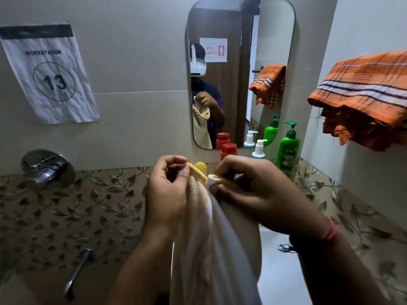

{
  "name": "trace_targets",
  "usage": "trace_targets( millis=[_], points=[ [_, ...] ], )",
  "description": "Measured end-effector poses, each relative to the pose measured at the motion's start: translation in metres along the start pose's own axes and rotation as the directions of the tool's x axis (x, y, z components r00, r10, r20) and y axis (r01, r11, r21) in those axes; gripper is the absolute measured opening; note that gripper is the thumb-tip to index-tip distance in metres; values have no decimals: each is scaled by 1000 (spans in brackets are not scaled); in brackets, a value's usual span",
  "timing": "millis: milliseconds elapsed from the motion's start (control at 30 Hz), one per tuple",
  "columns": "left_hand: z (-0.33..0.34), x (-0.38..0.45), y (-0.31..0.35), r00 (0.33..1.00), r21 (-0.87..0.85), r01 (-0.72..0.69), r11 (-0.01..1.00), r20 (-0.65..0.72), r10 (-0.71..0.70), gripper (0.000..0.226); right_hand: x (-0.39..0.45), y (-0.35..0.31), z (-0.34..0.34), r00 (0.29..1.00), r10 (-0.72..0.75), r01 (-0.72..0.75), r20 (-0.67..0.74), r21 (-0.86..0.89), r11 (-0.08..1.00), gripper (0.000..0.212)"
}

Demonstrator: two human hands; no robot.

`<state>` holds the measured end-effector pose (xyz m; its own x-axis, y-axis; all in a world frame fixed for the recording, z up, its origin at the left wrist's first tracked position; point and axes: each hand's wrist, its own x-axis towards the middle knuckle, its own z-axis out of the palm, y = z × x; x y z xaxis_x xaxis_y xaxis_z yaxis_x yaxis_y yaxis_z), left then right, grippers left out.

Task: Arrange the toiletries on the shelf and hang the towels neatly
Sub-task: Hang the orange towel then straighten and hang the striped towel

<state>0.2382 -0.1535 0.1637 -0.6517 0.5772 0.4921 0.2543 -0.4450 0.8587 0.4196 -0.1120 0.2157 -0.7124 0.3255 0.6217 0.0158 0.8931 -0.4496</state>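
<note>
Hands meet at chest height: left hand (167,186) and right hand (248,186) each pinch the yellow hem of a cream towel (198,227), which hangs below the curled fingers. A loosened pinch would likely drop it floorward, unhung.

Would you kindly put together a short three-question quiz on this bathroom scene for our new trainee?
1. True or false: both hands pinch the cream towel's yellow edge.
2. Which bottle stands furthest right: red-capped, white pump or green pump?
3. What hangs on the right wall?

Key:
1. True: left hand and right hand both pinch it.
2. The green pump bottle.
3. An orange striped towel.
</note>
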Motion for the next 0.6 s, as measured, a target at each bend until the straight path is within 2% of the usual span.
trace_targets(
  millis=[33,100,167,233,367,600],
  points=[
    [4,-6,5,998,-33,29,999,64,-27,23,6,0,8,1000,13,-14,-8,-105,994,8],
    [7,-14,14,983,-158,133,978,148,-109,27,12,2,22,997,40,-51,-63,-193,980,9],
    [7,-16,20,962,-306,253,918,178,-206,30,12,6,30,986,63,-93,-152,-200,975,10],
    [5,-16,23,946,-386,315,867,197,-256,22,11,6,35,971,94,-135,-221,-179,974,14],
    [2,-17,24,931,-463,361,810,226,-286,13,11,4,41,934,142,-194,-327,-131,972,21],
    [4,-23,22,925,-538,372,757,282,-254,18,14,6,44,909,203,-262,-363,-120,958,22]
  ],
)
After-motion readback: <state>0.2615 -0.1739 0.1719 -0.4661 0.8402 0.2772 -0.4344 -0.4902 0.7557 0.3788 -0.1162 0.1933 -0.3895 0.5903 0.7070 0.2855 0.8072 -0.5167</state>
